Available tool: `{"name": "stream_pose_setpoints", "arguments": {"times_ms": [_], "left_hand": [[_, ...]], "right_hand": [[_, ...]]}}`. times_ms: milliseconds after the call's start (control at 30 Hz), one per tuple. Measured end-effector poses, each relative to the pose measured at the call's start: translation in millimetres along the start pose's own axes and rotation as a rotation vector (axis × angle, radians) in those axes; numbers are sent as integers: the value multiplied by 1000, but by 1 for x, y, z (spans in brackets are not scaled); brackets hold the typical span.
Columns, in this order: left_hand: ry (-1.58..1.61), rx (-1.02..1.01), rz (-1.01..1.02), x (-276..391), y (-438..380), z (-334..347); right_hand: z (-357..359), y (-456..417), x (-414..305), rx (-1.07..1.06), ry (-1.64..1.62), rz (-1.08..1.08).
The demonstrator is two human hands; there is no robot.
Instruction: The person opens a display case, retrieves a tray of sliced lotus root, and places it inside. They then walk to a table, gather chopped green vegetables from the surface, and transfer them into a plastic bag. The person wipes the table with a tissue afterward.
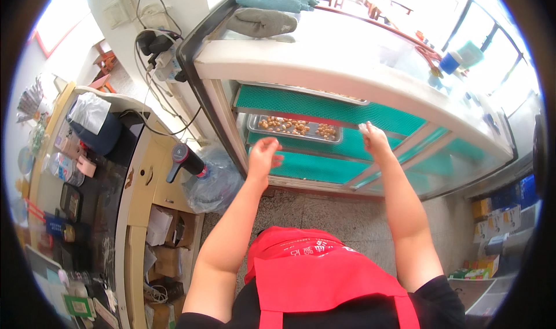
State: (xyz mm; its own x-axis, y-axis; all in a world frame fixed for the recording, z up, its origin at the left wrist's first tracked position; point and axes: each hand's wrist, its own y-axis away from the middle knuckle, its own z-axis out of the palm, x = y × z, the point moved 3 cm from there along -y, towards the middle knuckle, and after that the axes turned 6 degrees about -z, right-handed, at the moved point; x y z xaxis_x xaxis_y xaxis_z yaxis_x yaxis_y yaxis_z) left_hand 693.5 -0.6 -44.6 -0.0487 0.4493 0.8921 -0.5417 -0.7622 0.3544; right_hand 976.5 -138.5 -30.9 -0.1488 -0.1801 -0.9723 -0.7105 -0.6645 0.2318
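Observation:
In front of me is a white display cabinet [278,53] with its near side open. Green textured mats [312,166] line its shelves. A shallow metal tray [313,132] on the middle shelf carries several small light-brown, nut-like pieces [295,126]. Part of another metal tray [362,102] shows on the shelf above. My left hand [262,159] hovers near the front edge of the middle tray, fingers loosely bent and apart, nothing visible in it. My right hand [375,140], near the upper shelf's front edge, pinches a small whitish piece [362,128], too blurred to name.
Folded cloths [260,23] and red-handled scissors [428,57] lie on the cabinet top. Left stand a large water bottle [215,188] with a black pump [186,159], a cluttered counter [104,199] and a power strip [167,66] with hanging cables. Boxes [495,220] stand right.

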Motion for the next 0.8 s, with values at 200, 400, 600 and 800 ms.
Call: {"name": "stream_pose_setpoints", "arguments": {"times_ms": [200, 400, 600, 800], "left_hand": [[-27, 8, -56, 16, -65, 4], [-64, 41, -139, 24, -92, 5], [-154, 77, -135, 28, -105, 10], [-184, 100, -166, 35, -103, 10]], "right_hand": [[4, -4, -5, 49, 152, -14], [-3, 5, 6, 95, 131, 63], [-12, -9, 9, 88, 74, 54], [-9, -19, 8, 198, 131, 67]]}}
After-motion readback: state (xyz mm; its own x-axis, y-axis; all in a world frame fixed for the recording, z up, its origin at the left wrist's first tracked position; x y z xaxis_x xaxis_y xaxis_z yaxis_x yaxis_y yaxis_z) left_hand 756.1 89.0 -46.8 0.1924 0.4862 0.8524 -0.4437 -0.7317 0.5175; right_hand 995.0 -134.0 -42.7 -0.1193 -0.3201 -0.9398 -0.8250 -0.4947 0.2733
